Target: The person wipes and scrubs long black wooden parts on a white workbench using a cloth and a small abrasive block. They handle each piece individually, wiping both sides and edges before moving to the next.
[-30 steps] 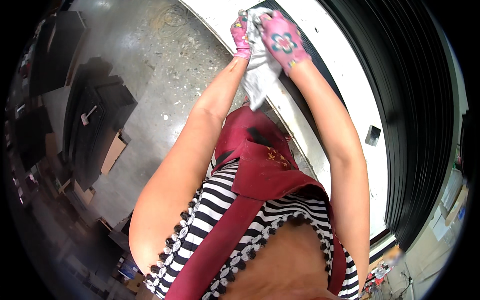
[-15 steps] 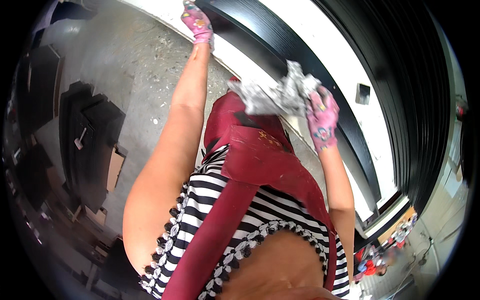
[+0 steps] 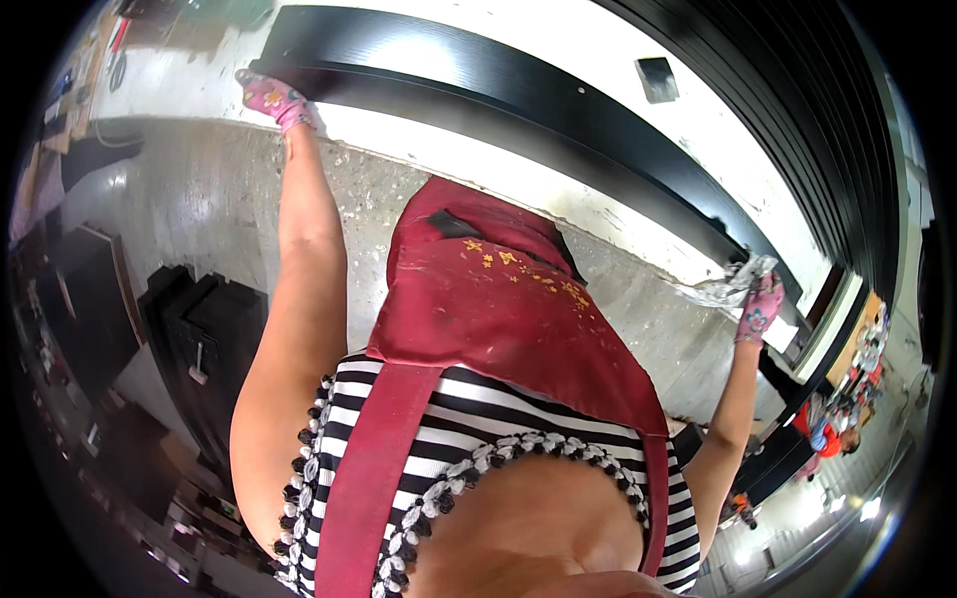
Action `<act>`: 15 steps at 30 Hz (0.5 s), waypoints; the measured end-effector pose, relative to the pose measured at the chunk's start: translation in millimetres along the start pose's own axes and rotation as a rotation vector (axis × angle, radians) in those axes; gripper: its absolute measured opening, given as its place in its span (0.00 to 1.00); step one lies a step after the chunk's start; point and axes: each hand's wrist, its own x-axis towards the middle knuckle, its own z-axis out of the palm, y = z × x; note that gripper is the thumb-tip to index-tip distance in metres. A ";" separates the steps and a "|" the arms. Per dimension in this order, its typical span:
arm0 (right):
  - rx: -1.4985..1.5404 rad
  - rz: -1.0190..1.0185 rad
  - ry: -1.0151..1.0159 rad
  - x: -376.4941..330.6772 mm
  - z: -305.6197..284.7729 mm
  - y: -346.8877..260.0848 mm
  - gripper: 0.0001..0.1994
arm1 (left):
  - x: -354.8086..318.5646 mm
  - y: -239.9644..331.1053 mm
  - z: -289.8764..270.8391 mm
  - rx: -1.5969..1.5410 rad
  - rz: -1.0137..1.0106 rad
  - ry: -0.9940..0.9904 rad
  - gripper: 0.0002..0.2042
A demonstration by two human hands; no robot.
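Note:
A long, glossy black panel (image 3: pixel 449 70) lies across a white work surface (image 3: pixel 439 156). At its left end my left hand (image 3: pixel 276 100), in a pink flowered glove, is closed at the near corner; its fingertips are partly hidden. Far to the right my right hand (image 3: pixel 762 304), gloved alike, is closed on a crumpled grey rag (image 3: pixel 733 286). The rag touches the panel near its right end, and part of it hangs over the surface's near edge.
Behind the panel stand stacked black boards (image 3: pixel 768 110). A small dark rectangle (image 3: pixel 657 80) lies on the white surface. More black pieces (image 3: pixel 204 329) stand on the floor at left. People (image 3: pixel 825 434) are in the background at lower right.
My right hand has carried the rag rightward along the panel to near its right end. The view has shifted, bringing the panel's left end and my left hand further into sight.

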 end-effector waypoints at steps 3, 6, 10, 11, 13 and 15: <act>-0.234 0.276 -0.207 1.2 -3.5 52.4 0.18 | 14.0 -23.3 -11.1 0.330 0.179 -0.083 0.19; -0.027 0.421 -0.047 -6.2 4.6 59.5 0.19 | 24.8 -28.8 -22.5 0.482 0.241 -0.172 0.17; 0.430 0.507 0.203 -34.8 5.8 -59.4 0.22 | 28.4 -32.3 -18.9 0.608 0.304 -0.359 0.15; 0.301 0.284 0.318 -32.9 1.7 -103.5 0.22 | 30.4 -33.3 -18.9 0.615 0.295 -0.385 0.14; 0.624 0.269 0.250 -15.2 -23.7 -192.0 0.23 | 30.9 -26.9 -28.3 0.648 0.263 -0.414 0.14; 0.356 -0.190 0.363 3.6 -38.7 -261.9 0.24 | 26.0 -20.0 -34.7 0.663 0.218 -0.436 0.13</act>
